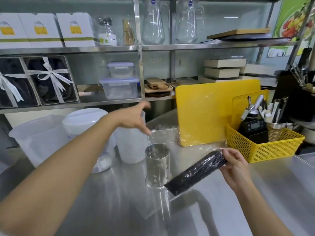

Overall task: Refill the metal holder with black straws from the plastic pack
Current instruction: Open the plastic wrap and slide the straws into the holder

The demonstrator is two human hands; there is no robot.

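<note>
While the right hand (234, 169) grips the upper end of the plastic pack (196, 172) of black straws (207, 165), the pack slants down and to the left, its lower end reaching the base of the metal holder (157, 167) and crossing in front of it. Fingers curl around the pack's top, where loose clear film flares out; whether that end is open cannot be told. The holder, a perforated steel cylinder, stands upright on the stainless counter (204, 215) with its mouth open upward; no straws show above its rim, and its interior is not clearly visible. The left hand (134, 119) is extended forward above the counter, fingers spread and pointing down, gripping nothing; its fingertips lie near a crumpled piece of clear wrap (153, 133) behind the holder, though contact cannot be confirmed. A translucent measuring jug (131, 147) stands just behind and left of the holder, partly hidden by the left hand. To the right, a yellow cutting board (204, 113) leans upright against the shelving, and a yellow basket (262, 147) beside it holds a steel cup of wrapped utensils and a dark bottle with a pourer. White plastic containers (39, 137) stand at the left edge of the counter.
</note>
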